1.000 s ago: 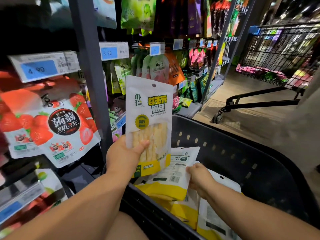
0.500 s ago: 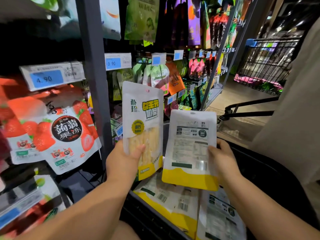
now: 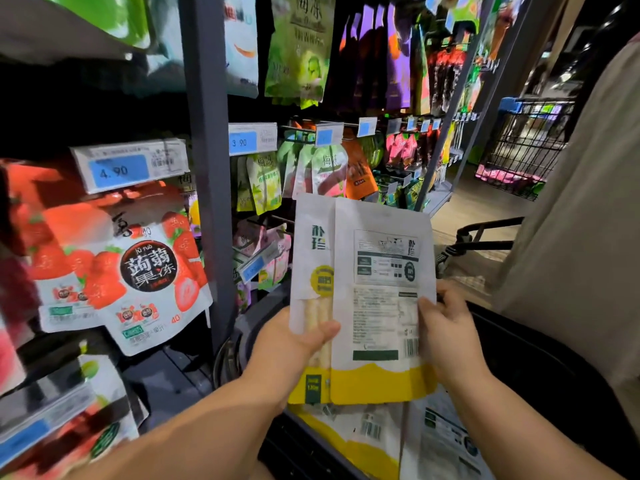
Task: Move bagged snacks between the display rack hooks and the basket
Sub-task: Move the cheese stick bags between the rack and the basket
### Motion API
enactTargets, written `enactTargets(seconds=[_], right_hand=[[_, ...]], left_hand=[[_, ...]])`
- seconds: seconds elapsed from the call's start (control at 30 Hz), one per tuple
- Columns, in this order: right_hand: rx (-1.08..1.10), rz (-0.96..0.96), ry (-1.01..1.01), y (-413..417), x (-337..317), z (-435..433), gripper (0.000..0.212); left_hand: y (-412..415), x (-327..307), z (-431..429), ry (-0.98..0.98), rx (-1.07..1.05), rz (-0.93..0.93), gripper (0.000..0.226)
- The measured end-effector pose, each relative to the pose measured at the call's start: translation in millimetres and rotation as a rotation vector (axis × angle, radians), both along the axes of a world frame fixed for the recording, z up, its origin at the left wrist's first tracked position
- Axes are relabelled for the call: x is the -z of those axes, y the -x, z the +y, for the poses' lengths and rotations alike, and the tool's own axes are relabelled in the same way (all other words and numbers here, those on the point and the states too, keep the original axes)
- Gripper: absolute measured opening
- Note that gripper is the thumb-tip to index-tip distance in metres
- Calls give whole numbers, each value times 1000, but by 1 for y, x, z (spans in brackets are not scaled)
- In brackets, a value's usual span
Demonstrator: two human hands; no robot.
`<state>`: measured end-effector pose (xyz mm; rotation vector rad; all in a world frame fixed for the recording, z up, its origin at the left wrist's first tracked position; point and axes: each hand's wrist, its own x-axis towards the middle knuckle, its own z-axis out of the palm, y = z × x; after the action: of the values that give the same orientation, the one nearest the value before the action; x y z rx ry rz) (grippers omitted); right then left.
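Observation:
My left hand [image 3: 291, 344] grips a white and yellow snack bag [image 3: 311, 271] by its lower part, front side facing me. My right hand [image 3: 446, 334] holds a second bag of the same kind [image 3: 381, 306] by its right edge, back label facing me. This second bag overlaps the right part of the first one. Both are held upright above the black basket [image 3: 540, 372]. More of these bags [image 3: 367, 438] lie in the basket below. The display rack [image 3: 207, 168] with hooks stands ahead and to the left.
Strawberry jelly bags [image 3: 138, 271] hang at the left under a 4.90 price tag [image 3: 119, 171]. Green and purple bags [image 3: 301, 57] hang higher up. A wire shopping cart [image 3: 519, 150] stands at the far right. A person in beige clothing [image 3: 581, 237] is close on my right.
My right hand lifted a bag out of the basket and brought it left, against the bag in my left hand. The left hand stayed roughly where it was.

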<state>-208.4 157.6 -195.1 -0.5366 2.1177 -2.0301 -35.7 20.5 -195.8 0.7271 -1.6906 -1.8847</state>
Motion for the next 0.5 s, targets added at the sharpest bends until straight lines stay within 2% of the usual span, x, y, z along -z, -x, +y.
enactTargets(seconds=[0.2,0.33,0.37,0.47,0.5], right_hand=[[64,117,-65,-6,1,0,24],[9,279,-254,-17,0,1,23],[-8,315,-333,-20,0,1,28],[-36,420,-638,-31,-2,-1,67],[-35,455,-723,-37,-4,-2,70]], left_hand=[[0,-2,2,-130,5,83,19],[1,-1,4,-196,-7,104,19],[2,-1,4,-206,-14,105,19],[2,-1,4,-232,-44,121,18],[3,-1,4,-238,-48,130,18]])
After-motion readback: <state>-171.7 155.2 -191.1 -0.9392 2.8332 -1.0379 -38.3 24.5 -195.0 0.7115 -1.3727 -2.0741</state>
